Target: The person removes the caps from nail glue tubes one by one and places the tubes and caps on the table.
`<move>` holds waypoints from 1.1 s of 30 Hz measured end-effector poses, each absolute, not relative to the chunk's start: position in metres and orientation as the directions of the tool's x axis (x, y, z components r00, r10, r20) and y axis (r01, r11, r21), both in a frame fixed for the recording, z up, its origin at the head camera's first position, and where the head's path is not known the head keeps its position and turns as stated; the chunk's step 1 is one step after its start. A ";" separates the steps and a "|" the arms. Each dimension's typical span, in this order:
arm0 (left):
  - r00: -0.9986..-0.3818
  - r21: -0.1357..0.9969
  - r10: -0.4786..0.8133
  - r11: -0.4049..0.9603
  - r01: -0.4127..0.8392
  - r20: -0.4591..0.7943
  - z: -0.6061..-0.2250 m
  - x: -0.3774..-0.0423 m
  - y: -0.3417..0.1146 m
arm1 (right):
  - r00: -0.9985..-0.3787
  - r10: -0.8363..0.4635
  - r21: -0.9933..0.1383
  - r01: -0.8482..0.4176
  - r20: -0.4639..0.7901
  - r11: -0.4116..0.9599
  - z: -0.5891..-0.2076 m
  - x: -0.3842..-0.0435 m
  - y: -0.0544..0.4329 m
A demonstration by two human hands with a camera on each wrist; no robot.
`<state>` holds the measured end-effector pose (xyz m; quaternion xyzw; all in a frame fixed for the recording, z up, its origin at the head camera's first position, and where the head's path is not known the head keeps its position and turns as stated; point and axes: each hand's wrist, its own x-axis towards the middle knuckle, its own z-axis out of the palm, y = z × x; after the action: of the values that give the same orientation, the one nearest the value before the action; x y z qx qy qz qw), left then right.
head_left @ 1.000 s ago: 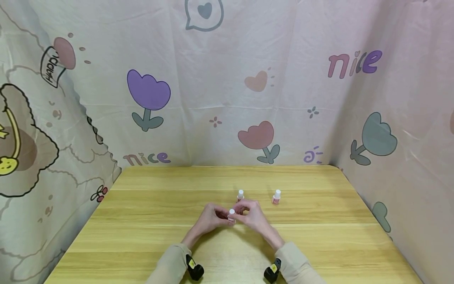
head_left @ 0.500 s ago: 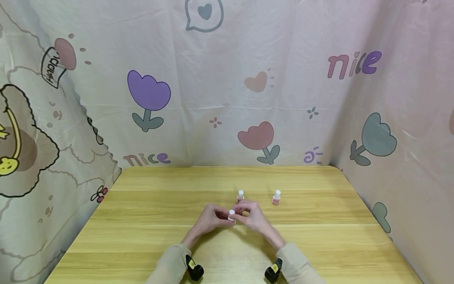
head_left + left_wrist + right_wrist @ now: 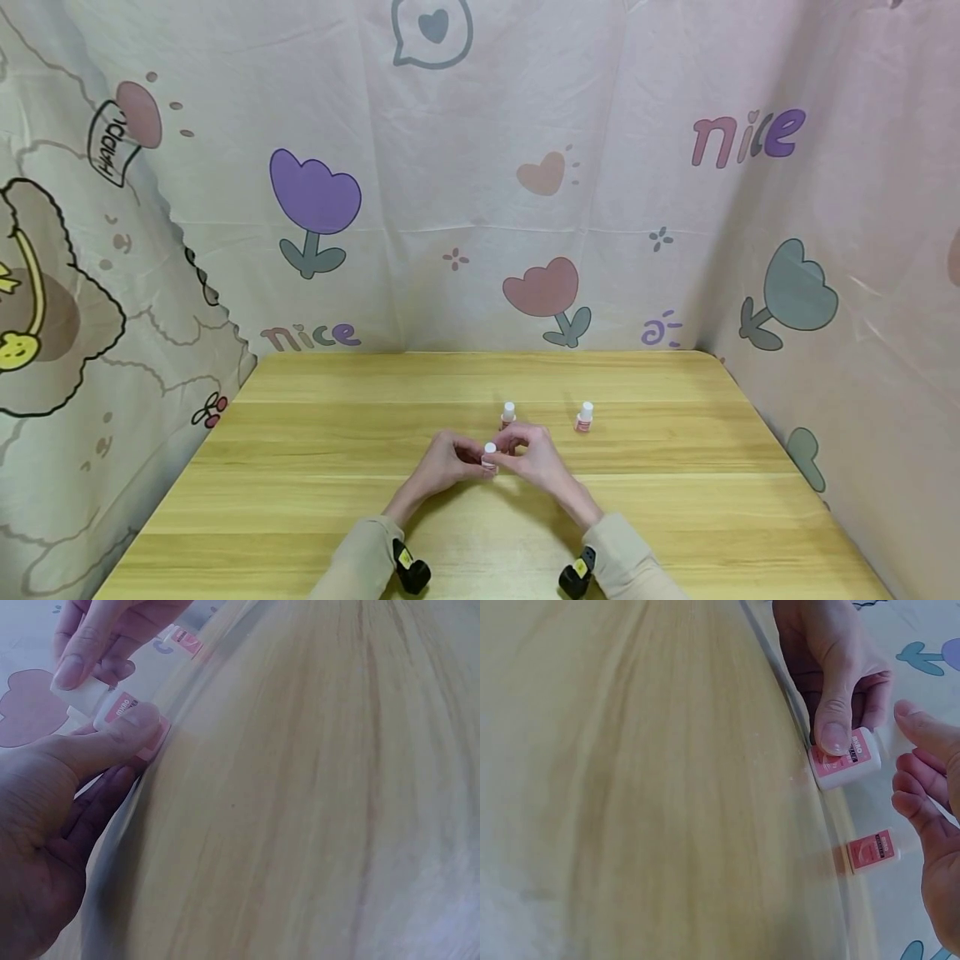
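Note:
My left hand (image 3: 450,462) grips a small white bottle (image 3: 851,769) with a pink label, its thumb lying across the label. The bottle stands about upright at the middle of the table. My right hand (image 3: 536,458) pinches the bottle's white cap (image 3: 86,697) between thumb and fingers. In the right wrist view the cap blends into the pale background. Whether the cap is loose from the neck I cannot tell. Just behind my right hand stands a second capped bottle (image 3: 508,411), its lower part partly hidden. Farther right is a third bottle (image 3: 585,417), upright and capped.
The wooden table (image 3: 337,433) reaches back to a printed cloth (image 3: 450,167) that hangs behind it. More cloth hangs along its left and right sides. Black cameras (image 3: 411,568) are strapped to both wrists.

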<state>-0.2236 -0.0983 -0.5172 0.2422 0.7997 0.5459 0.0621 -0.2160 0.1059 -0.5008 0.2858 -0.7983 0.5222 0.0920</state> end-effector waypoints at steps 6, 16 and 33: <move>-0.875 0.902 0.454 0.287 0.322 0.168 -0.519 -0.224 -0.099 | -0.773 -0.391 -0.738 -0.616 0.500 0.275 -0.499 -0.215 0.105; -0.877 0.906 0.447 0.276 0.322 0.175 -0.519 -0.224 -0.099 | -0.778 -0.418 -0.760 -0.597 0.469 0.258 -0.504 -0.216 0.108; -0.876 0.902 0.450 0.285 0.326 0.174 -0.519 -0.223 -0.099 | -0.775 -0.413 -0.764 -0.599 0.479 0.238 -0.480 -0.203 0.103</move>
<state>-0.2234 -0.0987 -0.5189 0.2424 0.7995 0.5467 0.0566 -0.2029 0.1031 -0.4802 0.3238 -0.7818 0.5254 0.0885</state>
